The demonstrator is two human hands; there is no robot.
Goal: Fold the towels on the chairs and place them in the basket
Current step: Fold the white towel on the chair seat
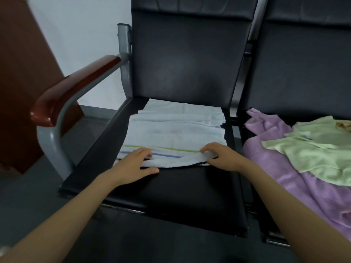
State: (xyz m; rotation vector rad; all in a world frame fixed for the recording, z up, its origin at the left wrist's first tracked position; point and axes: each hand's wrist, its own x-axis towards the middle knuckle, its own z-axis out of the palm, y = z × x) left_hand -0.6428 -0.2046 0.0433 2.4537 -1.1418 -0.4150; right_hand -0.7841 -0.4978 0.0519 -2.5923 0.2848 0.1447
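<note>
While my left grip (133, 166) pinches the near left corner of the white towel (174, 133), thumb under the hem and fingers laid over it, my right grip (222, 158) curls round the near right corner. Both grips are closed on cloth, neither wide. Between them the near edge is bunched into a soft band running straight from one grip to the other, raised a little off the black chair seat (180, 196).

Beyond my grips the towel lies flat on the seat and reaches away from me to the foot of the backrest (186, 63). It lies in several crosswise layers there, so I cannot tell its true long axis. What shows stretches front to back, while its thin green stripe and its blue stripe run side to side, parallel to the edge I hold and just past my fingertips.

Bare seat lies on my side of both grips.

Off to the right of my right grip, on the next chair (303, 63), a purple towel (266, 152) lies rumpled with a pale green towel (319, 149) on top of it — both unfolded. Well to the left of my left grip is a wooden armrest (76, 86).
</note>
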